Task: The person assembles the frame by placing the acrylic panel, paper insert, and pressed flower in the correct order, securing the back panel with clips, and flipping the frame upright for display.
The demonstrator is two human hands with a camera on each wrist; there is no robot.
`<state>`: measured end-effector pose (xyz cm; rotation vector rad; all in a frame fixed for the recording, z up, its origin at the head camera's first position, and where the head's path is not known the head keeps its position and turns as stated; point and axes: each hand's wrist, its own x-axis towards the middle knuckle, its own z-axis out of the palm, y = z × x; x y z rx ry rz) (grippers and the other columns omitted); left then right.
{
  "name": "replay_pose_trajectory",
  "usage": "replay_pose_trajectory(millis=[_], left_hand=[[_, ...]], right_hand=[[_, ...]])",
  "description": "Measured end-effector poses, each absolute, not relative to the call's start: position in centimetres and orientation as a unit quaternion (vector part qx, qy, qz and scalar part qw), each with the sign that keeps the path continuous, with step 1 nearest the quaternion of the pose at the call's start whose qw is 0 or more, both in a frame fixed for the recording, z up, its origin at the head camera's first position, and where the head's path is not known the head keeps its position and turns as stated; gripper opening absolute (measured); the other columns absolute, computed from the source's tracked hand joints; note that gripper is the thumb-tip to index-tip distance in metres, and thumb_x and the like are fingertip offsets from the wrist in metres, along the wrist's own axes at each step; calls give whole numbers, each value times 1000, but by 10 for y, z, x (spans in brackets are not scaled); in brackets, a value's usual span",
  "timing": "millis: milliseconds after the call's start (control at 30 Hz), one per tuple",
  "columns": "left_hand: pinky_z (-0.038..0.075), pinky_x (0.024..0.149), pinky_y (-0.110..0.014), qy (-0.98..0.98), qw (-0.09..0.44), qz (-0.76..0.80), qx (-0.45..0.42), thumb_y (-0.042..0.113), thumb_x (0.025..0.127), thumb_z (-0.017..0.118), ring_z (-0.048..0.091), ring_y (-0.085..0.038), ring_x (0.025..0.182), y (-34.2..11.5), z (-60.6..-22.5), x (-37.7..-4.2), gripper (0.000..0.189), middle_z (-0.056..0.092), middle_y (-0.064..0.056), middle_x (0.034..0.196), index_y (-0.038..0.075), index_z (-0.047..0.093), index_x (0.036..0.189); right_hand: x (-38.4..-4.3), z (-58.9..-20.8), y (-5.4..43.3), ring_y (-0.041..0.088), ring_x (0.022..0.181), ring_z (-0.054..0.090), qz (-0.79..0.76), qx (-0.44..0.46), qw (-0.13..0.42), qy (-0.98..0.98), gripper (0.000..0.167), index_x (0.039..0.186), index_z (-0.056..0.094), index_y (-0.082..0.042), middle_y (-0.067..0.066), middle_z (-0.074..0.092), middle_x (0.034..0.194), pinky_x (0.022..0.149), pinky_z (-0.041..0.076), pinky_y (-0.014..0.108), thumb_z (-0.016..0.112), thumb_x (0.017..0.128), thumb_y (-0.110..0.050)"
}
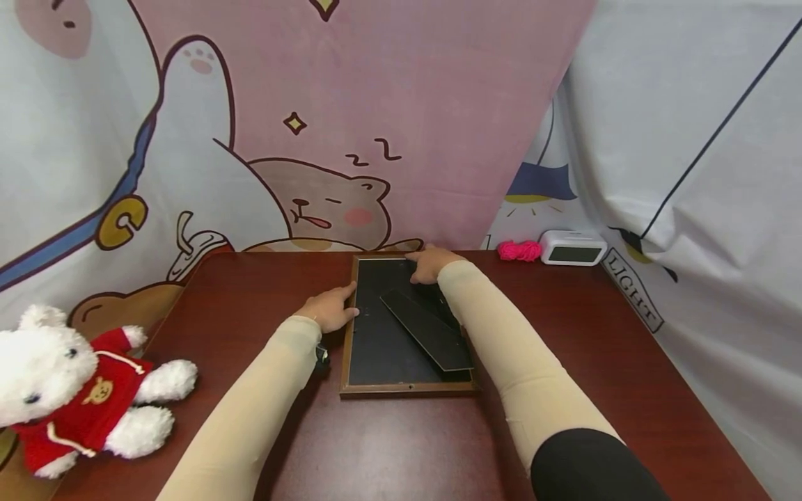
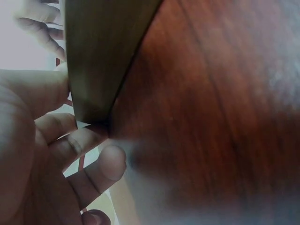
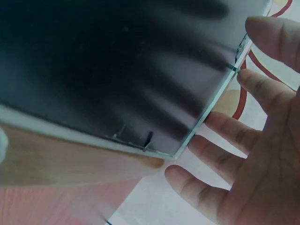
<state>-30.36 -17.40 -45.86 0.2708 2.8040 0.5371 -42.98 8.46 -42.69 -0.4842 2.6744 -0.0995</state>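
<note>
A brown picture frame (image 1: 407, 391) lies face down on the table, showing its black backing board (image 1: 379, 358). Its black stand leg (image 1: 432, 334) slants across the board. At the frame's left side, my left hand (image 1: 328, 309) has the thumb over the rim and the fingers against the outer edge; the frame's side (image 2: 101, 51) shows close up in the left wrist view. My right hand (image 1: 434, 264) reaches the far edge. In the right wrist view its extended fingertips touch the rim, one at a small metal tab (image 3: 234, 69).
A white plush toy (image 1: 94, 396) in a red top sits at the table's left edge. Pink yarn (image 1: 520, 251) and a white digital clock (image 1: 573, 248) stand at the back right. A printed cloth (image 1: 438, 104) hangs behind the dark red table (image 1: 388, 452).
</note>
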Motion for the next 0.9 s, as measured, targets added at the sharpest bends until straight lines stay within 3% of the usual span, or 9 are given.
replay_pose_trajectory(millis=[267, 533, 900], left_hand=[[26, 123, -68, 970, 135, 176, 98, 36, 109, 55, 34, -39, 156, -173, -457, -305, 73, 33, -19, 170, 12, 22, 170], [26, 124, -67, 971, 137, 173, 93, 37, 109, 56, 33, -38, 157, -174, -456, -303, 74, 33, -18, 170, 12, 21, 170], [27, 123, -67, 971, 136, 169, 96, 36, 110, 55, 33, -38, 157, -173, -457, -302, 73, 33, -19, 170, 12, 21, 170]], right_hand=[[-428, -430, 85, 34, 128, 51, -50, -157, 198, 966, 76, 167, 31, -38, 17, 35, 159, 111, 45, 50, 64, 98, -41], [-423, -432, 84, 41, 149, 37, -36, -171, 199, 964, 64, 164, 38, -39, 20, 26, 168, 122, 35, 57, 60, 103, -42], [-426, -437, 88, 40, 150, 35, -53, -171, 193, 965, 67, 164, 38, -38, 18, 29, 166, 122, 34, 56, 61, 101, -42]])
